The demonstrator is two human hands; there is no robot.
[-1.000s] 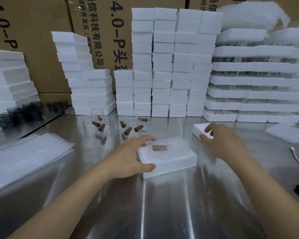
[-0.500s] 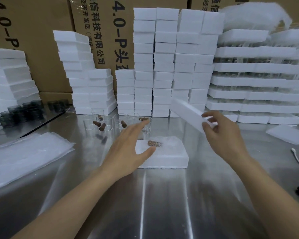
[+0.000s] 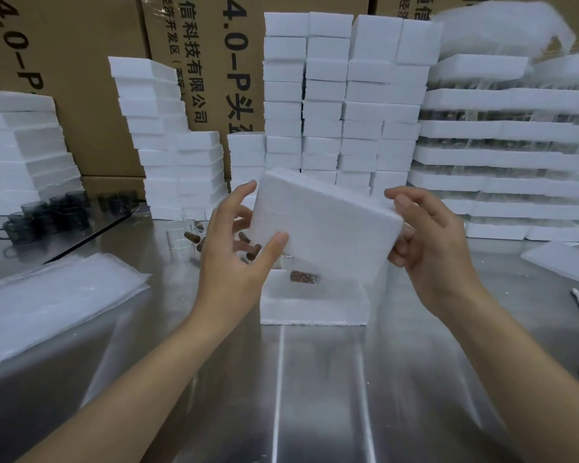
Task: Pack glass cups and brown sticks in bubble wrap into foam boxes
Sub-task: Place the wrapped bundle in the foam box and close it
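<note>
Behind the steel counter (image 3: 315,396) stand foam stacks (image 3: 328,95), and the left hand (image 3: 234,252) and right hand (image 3: 438,252) pinch a tilted foam lid (image 3: 325,225) over the foam box (image 3: 315,307) at 12 o'clock, its wrapped brown stick (image 3: 303,276) packed, while unpacked glass cups (image 3: 181,237) wait at 11 o'clock.

**Bright overhead light, hard glare on steel**

Cool, bright light falls from above and fills the scene evenly, leaving only soft, short shadows. The steel table (image 3: 315,396) throws it back in long pale streaks that run toward the camera. The white foam stacks (image 3: 331,95) are nearly blown out, so their edges are hard to tell apart. The raised foam lid (image 3: 325,225) is slightly smeared by motion blur. Wide-angle distortion bows the cardboard boxes (image 3: 64,78) and the outer stacks near the frame edges, and the upper right corner looks soft.
</note>
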